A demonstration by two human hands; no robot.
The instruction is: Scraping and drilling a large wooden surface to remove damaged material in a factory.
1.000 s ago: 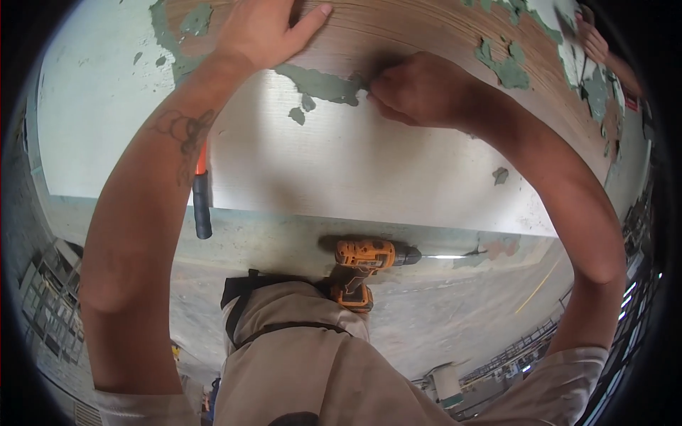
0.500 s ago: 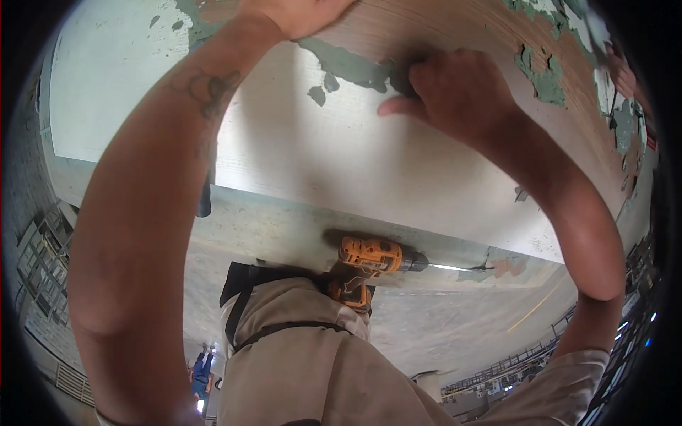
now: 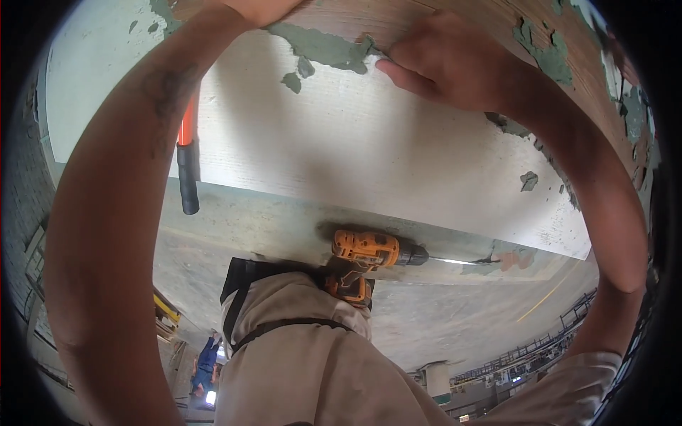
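Observation:
My right hand [image 3: 455, 64] is at the upper middle, its fingers curled and its thumb stretched along the white sheet. The hand is at the edge of a grey-green patch [image 3: 323, 46] of flaking coating; anything inside its grip is hidden. My left hand [image 3: 264, 8] rests against the brown wood-like surface [image 3: 348, 15] at the top edge, its fingers cut off by the frame. Below both hands spreads the white sheet [image 3: 419, 163]. Beside my left forearm a tool with an orange-red shaft and black grip [image 3: 187, 181] lies over the sheet's near edge.
An orange and black cordless drill [image 3: 366, 248] with a long bit lies on the pale ledge near my body. More grey-green flakes [image 3: 543, 53] cling at the upper right. Another person's hand [image 3: 629, 71] shows at the far right. A person in blue [image 3: 206, 366] is in the background.
My right hand has shifted slightly, and the dark blur beside its fingers is gone. My left forearm has moved left, uncovering the orange-red shaft. The whole view has shifted a little.

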